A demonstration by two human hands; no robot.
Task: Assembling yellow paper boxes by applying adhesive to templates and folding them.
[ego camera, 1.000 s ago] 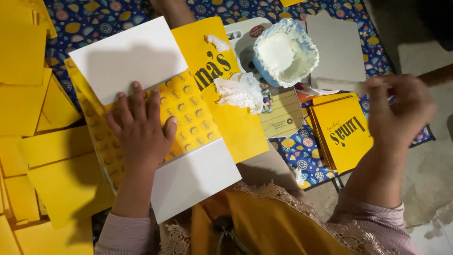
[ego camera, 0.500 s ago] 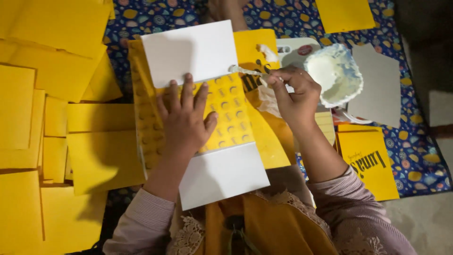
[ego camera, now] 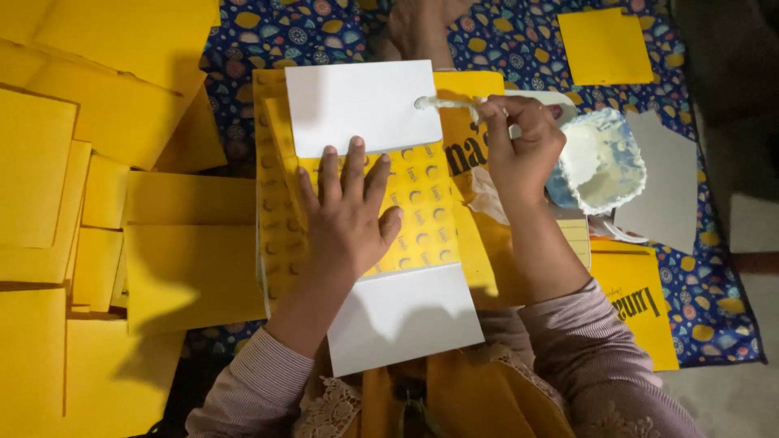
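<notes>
Lying in loose overlapping heaps at far left, plain yellow sheets [ego camera: 97, 186] cover the floor; too many overlap to count exactly. Centre: one yellow patterned card [ego camera: 422, 211] with two white flaps, far flap [ego camera: 361, 105] and near flap [ego camera: 406, 316]. Left hand [ego camera: 349, 215] lies flat on the patterned middle, fingers spread, palm pressing down, fingertips touching the far flap's near edge. Right hand [ego camera: 523, 146], just right of the card, fingers pinched together on a thin stick [ego camera: 450, 103] coated white; stick tip rests at the far flap's right edge. Right of that hand, one bowl [ego camera: 604, 162] of white paste, touching nothing but the cloth and papers beneath. One grey sheet [ego camera: 669, 186] beyond the bowl. One yellow square [ego camera: 604, 45] far right. One printed yellow stack [ego camera: 637, 304] near right. All on a blue patterned cloth [ego camera: 268, 36].
</notes>
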